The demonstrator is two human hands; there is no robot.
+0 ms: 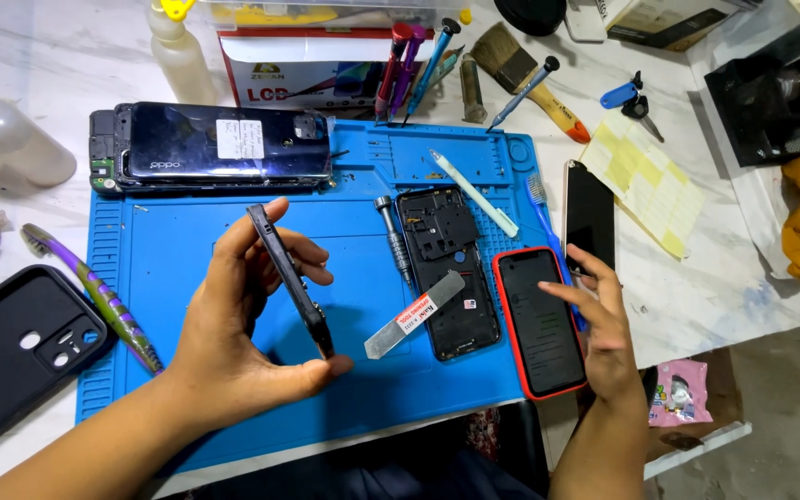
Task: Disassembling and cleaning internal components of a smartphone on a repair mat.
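Your left fingers pinched a dark phone edge-on at frame centre, above the blue mat. Your right fingers, spread open and gripping nothing, touched the red-cased phone at lower right, beside a black frame.

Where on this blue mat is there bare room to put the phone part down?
Bare mat lies left of the left hand, below the dark phone back. Another patch sits under the metal pry tool. The right side is crowded: open frame, red-cased phone, right hand.
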